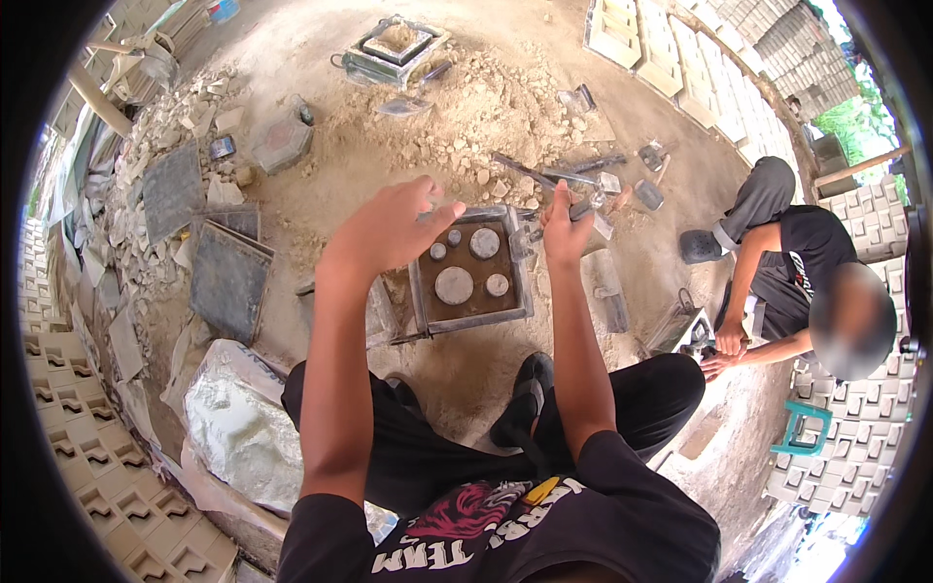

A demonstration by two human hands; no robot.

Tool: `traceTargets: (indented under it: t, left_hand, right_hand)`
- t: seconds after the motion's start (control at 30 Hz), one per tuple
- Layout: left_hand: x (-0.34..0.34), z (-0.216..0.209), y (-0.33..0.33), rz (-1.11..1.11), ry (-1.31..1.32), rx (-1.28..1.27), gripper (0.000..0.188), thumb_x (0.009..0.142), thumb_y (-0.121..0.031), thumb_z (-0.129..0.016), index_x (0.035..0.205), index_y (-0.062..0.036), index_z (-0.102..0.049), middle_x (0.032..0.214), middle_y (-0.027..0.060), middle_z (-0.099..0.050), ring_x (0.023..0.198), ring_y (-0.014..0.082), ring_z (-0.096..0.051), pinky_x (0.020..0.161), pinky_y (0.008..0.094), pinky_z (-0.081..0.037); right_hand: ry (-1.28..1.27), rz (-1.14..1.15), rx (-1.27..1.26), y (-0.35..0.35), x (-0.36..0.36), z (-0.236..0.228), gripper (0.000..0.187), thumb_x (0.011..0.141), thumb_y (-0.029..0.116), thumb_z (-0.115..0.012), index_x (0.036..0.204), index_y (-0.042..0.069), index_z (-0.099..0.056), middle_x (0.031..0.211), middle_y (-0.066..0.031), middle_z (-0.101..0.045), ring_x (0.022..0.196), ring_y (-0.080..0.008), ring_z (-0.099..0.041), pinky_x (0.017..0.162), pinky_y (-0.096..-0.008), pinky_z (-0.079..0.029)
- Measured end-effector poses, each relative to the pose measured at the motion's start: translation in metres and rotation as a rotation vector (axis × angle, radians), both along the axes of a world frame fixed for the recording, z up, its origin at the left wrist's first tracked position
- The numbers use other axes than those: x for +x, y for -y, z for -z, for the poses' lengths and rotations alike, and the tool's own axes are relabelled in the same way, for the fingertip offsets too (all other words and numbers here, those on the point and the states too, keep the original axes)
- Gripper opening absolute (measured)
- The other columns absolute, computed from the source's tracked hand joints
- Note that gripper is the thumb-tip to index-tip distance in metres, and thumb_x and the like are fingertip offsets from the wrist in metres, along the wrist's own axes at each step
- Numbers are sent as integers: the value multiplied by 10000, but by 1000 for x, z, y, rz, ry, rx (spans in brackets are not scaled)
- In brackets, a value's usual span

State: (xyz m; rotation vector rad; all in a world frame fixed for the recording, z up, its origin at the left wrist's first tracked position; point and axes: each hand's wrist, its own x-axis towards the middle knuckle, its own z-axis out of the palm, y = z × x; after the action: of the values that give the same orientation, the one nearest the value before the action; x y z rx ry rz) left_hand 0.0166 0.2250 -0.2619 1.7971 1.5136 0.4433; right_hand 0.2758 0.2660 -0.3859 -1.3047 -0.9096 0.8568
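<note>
A square dark metal mould frame (421, 301) lies on the ground in front of me. Its brown filling bears several pale round discs, among them a large disc (454, 286) and another disc (484, 242) at the far right. Over the frame's far left corner hovers my left hand (389, 225), thumb and fingers apart with nothing in them. My right hand (564, 231), beside the frame's far right corner, is closed on a long, dark, narrow-bladed tool (525, 169). Its blade points away and to the left; the fingers hide part of the handle.
Crumbled pale rubble (486, 117) spreads beyond the frame. Loose tools (603, 165) lie to the right. Dark square plates (228, 277) and a white powder sack (238, 423) are on my left. At right a co-worker (816, 262) sits working by another mould (680, 328); a teal stool (803, 428) stands nearby.
</note>
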Motion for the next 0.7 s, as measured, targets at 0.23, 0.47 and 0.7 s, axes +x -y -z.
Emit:
traceTargets:
  t: [0.23,0.47,0.7]
  left_hand:
    - [-10,5,1,-22,-43,24,613,893,-503,-547,1219,17,-534,1068,220,-649,963,315,-643,832,397,-488]
    - [0,10,-8,6,-9,22,615,894,-509,-540,1205,22,-538,1031,217,-660,949,311,-645,819,395,-490]
    - [1,7,-1,40,48,5,605,893,-502,-547,1202,19,-541,1038,221,-662,964,314,-648,819,393,-496]
  right_hand:
    - [11,-67,-48,0,-5,24,402,953,245,-575,602,108,-437,515,49,-417,462,-33,-362,426,-234,-270]
    - [-35,29,106,14,13,52,379,951,221,-585,609,104,-472,522,54,-428,445,-32,-363,403,-235,-255]
    - [-3,-13,121,44,6,-8,429,963,257,-564,582,121,-422,512,67,-418,447,-17,-353,410,-232,-245]
